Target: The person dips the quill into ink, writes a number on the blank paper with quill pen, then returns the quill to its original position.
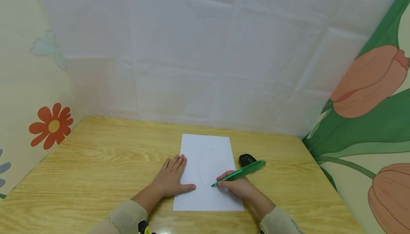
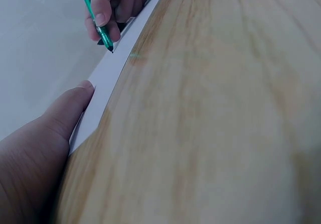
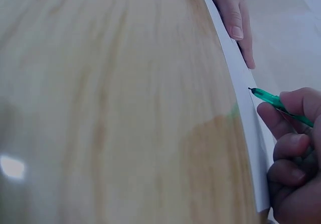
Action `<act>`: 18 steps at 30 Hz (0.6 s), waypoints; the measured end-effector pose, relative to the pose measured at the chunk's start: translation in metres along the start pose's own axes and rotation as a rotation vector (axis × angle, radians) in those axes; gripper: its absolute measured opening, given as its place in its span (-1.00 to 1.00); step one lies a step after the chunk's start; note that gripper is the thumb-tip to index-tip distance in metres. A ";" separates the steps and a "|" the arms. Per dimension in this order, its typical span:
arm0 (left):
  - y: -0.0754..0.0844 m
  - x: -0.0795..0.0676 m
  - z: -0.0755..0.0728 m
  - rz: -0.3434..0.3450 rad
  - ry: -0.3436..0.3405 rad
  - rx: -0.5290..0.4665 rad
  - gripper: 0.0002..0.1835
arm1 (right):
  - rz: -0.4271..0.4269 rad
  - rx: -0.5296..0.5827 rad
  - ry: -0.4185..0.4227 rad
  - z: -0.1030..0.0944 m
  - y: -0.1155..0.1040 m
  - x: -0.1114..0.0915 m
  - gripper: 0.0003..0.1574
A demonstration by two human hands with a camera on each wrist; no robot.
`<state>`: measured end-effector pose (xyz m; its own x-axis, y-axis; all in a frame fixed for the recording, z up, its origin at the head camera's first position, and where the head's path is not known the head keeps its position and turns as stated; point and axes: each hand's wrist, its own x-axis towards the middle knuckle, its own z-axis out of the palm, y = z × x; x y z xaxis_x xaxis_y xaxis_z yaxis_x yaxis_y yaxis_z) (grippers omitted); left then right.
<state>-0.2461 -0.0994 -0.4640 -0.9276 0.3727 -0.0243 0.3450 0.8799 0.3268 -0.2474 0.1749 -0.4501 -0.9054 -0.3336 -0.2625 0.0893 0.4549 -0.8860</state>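
Note:
A white sheet of paper [image 1: 208, 200] lies on the wooden table, bearing a thin curved line like the left half of an oval. My right hand [image 1: 238, 186] pinches a green pen [image 1: 245, 171], its tip at the lower end of that curve. In the right wrist view the pen [image 3: 268, 98] sits between thumb and fingers, its dark point at the paper. My left hand [image 1: 173, 177] rests flat with spread fingers over the paper's left edge, the thumb lying on the sheet. The left thumb [image 2: 70, 106] also shows in the left wrist view.
A glossy black object [image 1: 247, 159], shaped like a computer mouse, sits right of the paper, partly behind the pen. The wooden table [image 1: 112, 155] ends at a white sheet-covered wall [image 1: 185, 49]. Flower-patterned panels [image 1: 362, 148] stand at both sides.

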 end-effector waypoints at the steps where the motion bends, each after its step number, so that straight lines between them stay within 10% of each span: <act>1: 0.000 0.000 0.000 0.001 -0.001 0.002 0.20 | 0.003 0.003 0.002 -0.001 0.000 0.000 -0.67; 18: -0.002 0.001 0.002 0.000 -0.004 -0.001 0.21 | 0.008 -0.015 0.036 -0.007 0.003 -0.004 -0.66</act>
<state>-0.2479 -0.1000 -0.4668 -0.9269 0.3743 -0.0283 0.3452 0.8796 0.3274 -0.2464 0.1836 -0.4488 -0.9192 -0.2997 -0.2553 0.0906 0.4700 -0.8780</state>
